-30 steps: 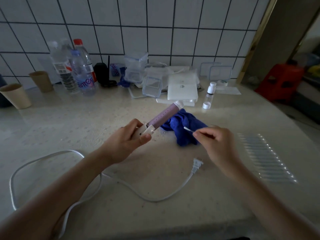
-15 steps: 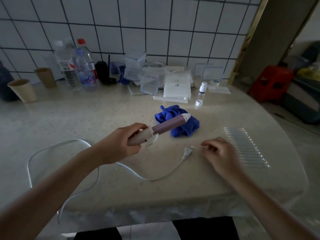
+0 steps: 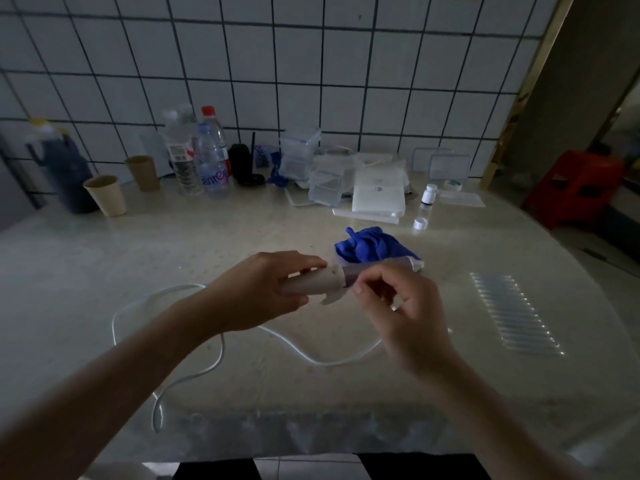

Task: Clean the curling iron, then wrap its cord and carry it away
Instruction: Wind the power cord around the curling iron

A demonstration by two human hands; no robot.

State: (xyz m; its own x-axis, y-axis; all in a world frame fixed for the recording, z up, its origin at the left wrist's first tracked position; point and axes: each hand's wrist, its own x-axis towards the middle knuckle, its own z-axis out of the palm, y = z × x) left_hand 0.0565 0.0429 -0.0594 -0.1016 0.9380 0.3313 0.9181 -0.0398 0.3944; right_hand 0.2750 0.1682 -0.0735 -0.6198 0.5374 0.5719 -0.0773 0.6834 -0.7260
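My left hand (image 3: 263, 292) grips the cream handle of the curling iron (image 3: 313, 282) and holds it level just above the table (image 3: 104, 271). My right hand (image 3: 401, 303) curls its fingers over the purple barrel next to the clamp, thumb under it. The barrel's white tip pokes out past my fingers, over the blue cloth (image 3: 374, 247). The white cord (image 3: 311, 360) lies in loose loops on the table, and its plug end is hidden under my right hand.
A clear plastic sleeve (image 3: 516, 313) lies at the right. Behind the cloth stand a small white bottle (image 3: 429, 194) and its cap (image 3: 419, 223). Water bottles (image 3: 207, 161), paper cups (image 3: 105, 195) and plastic boxes (image 3: 298, 154) line the wall. A red stool (image 3: 581, 181) stands beyond the table.
My right hand, which held a cotton swab and then dropped to the table near the plug, has come up onto the barrel. The iron has tipped down to lie level.
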